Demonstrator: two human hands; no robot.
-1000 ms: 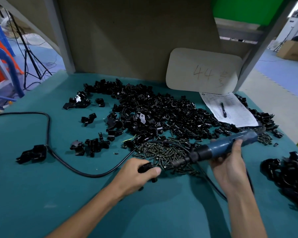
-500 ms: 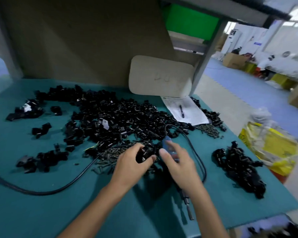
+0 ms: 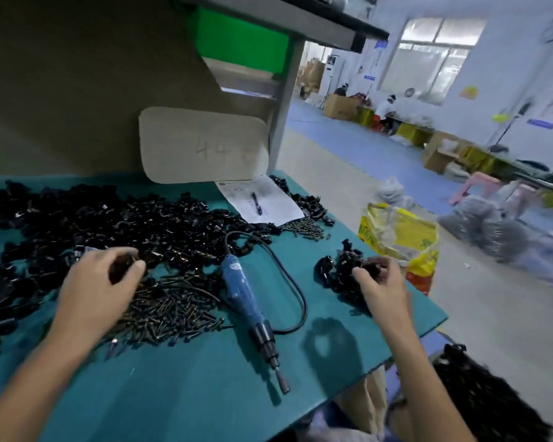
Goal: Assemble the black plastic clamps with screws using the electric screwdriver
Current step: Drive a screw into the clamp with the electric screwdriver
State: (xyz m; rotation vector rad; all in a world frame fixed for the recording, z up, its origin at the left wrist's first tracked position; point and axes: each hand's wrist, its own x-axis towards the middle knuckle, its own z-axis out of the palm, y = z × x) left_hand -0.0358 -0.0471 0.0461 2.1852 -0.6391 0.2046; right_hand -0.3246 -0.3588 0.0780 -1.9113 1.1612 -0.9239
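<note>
Screwdriver (image 3: 244, 295) parked on the mat (image 3: 205, 393) between the hands — frees both, I guess. Left hand (image 3: 93, 288) pinches a clamp piece (image 3: 121, 268); right hand (image 3: 384, 288) grips another clamp (image 3: 371, 268) at the side pile (image 3: 332, 269).

1. The left hand (image 3: 99, 282) covers most of the clamp (image 3: 122, 266) it pinches, so its shape cannot be told.
2. The right hand (image 3: 382, 288) has its fingertips sunk in the small pile (image 3: 336, 269); its grip is unclear.
3. The big heap (image 3: 109, 224) runs off the left edge.
4. The sheet (image 3: 268, 199) has print too small to read.
5. The card (image 3: 201, 145) has blurred writing.
</note>
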